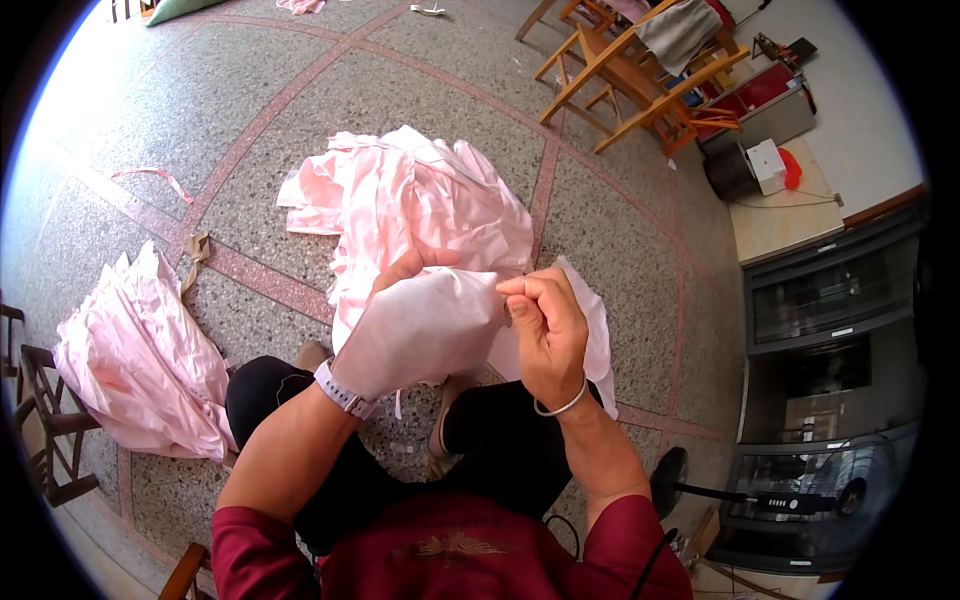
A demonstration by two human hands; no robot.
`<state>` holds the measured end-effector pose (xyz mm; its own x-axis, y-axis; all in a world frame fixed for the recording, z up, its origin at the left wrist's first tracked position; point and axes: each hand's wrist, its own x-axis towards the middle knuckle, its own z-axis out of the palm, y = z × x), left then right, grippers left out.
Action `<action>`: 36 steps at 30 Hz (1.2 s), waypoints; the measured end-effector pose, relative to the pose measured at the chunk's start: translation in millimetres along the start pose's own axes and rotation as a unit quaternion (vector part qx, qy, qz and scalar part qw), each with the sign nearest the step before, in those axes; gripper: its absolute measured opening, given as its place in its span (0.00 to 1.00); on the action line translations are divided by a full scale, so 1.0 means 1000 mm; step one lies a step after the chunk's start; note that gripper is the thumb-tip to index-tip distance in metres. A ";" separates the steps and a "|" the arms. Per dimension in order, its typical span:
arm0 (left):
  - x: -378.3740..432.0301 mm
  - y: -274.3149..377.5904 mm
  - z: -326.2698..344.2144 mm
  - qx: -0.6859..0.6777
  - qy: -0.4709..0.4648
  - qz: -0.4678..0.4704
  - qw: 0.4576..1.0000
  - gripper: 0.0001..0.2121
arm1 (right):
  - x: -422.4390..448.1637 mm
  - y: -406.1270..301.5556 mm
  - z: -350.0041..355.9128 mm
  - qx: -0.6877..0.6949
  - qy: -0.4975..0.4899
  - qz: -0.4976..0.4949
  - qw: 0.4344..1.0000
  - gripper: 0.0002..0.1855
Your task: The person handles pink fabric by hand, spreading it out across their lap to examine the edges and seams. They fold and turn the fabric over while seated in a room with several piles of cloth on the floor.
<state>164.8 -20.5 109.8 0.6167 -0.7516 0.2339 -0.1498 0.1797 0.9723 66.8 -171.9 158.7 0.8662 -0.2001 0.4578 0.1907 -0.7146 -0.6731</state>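
Pale pink cloth (pixel 442 322) is draped over my left hand (pixel 411 270), hiding most of its fingers. The thumb lies along the far edge of the cloth, and a watch (pixel 345 391) circles that wrist. My right hand (pixel 551 326) has its fingers bent and pinches at the right-hand edge of this cloth. Under its thumb shows a small dark thing, too small to name. More pale cloth (pixel 592 337) hangs behind and beside the right hand. Just beyond both hands, a heap of pink fabric pieces (pixel 427 195) rests on the floor.
A second pink fabric pile (pixel 142 360) lies at left, by a dark wooden stool (pixel 56 427). Wooden chairs (pixel 622 75) stand at far right. Dark glass-fronted cabinets (pixel 832 292) and a fan (pixel 780 501) are to the right. A narrow strip (pixel 161 178) lies on the speckled floor (pixel 285 157).
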 end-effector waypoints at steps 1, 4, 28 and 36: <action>0.000 -0.002 -0.001 0.167 0.005 0.058 0.984 0.12 | -0.004 -0.003 0.002 0.002 -0.001 0.000 1.000 0.12; 0.001 -0.013 -0.005 -0.374 0.106 -0.058 0.920 0.19 | -0.022 -0.009 0.015 -0.073 -0.082 -0.031 0.993 0.48; 0.002 0.002 -0.021 -0.108 -0.204 -0.205 0.951 0.12 | 0.020 0.032 -0.059 0.185 -0.042 0.250 0.950 0.16; 0.005 -0.003 -0.015 -0.229 -0.135 -0.207 0.942 0.13 | 0.012 0.037 -0.072 0.344 -0.018 0.331 0.878 0.18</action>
<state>179.8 -14.9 108.3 0.3214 -0.9401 -0.1135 0.4469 0.0449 0.8935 50.6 -248.7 181.0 0.9041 -0.3890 -0.1766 -0.1372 0.1272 -0.9824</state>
